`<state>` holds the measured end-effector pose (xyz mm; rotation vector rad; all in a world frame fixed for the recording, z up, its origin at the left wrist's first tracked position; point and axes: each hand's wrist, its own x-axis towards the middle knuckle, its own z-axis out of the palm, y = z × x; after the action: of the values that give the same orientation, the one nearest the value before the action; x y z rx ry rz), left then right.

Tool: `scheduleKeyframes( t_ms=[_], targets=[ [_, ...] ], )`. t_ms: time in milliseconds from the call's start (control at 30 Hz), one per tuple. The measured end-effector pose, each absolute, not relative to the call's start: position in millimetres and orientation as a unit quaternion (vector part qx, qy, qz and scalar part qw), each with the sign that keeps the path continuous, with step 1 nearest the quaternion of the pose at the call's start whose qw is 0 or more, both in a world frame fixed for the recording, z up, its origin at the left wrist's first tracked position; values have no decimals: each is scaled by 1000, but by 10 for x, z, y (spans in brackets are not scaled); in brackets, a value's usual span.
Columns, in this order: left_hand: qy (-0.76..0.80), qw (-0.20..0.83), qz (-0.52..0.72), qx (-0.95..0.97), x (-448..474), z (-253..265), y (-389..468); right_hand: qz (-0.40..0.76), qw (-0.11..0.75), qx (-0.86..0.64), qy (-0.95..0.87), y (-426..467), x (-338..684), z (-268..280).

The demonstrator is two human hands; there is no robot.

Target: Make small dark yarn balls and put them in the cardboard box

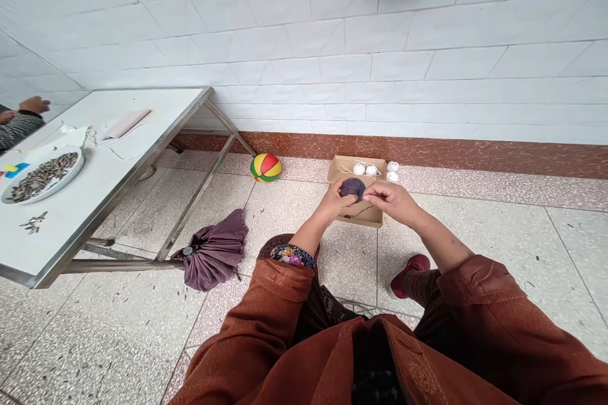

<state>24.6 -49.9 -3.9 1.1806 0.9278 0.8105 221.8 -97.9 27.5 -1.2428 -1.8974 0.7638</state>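
A ball of dark grey-purple yarn [352,188] is held in my left hand [334,202], with the fingers wrapped round its side. Just to its right, my right hand [393,201] pinches a strand of the same yarn close to the ball. Below both hands a shallow cardboard box [360,217] lies on the floor, partly hidden by them. Inside it, near the back, are white yarn balls [365,169] with loose white thread. A dark strand trails down into the box. More white balls [392,171] sit outside, against its right side.
A metal-framed table [175,115] at left bears a white plate [76,171] of sunflower seeds. A folded purple umbrella [216,253] leans by its leg. A striped ball [266,168] rests near the tiled wall [304,57]. Another person's hand [35,105] shows at far left.
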Motion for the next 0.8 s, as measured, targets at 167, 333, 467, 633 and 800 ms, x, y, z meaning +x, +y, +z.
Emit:
scheduleKeyframes(
  t_ms=[167,333,467,633,800],
  targets=[
    [319,719,283,549,245,-26,-576,264,407,-506,-713,-880,2286,235],
    [220,802,285,478,235,62,-652,290,446,-543,-650,-815,2303,94],
    [238,815,335,409,238,72,-634,327,410,-564,-638,-816,2248,-62],
    [305,760,418,393,247,-6,-540,325,362,-546,-682,-919,2102,-122],
    [440,631,412,489,203,-58,-494,343,369,-491,-711,-1034,2096,76]
  ],
)
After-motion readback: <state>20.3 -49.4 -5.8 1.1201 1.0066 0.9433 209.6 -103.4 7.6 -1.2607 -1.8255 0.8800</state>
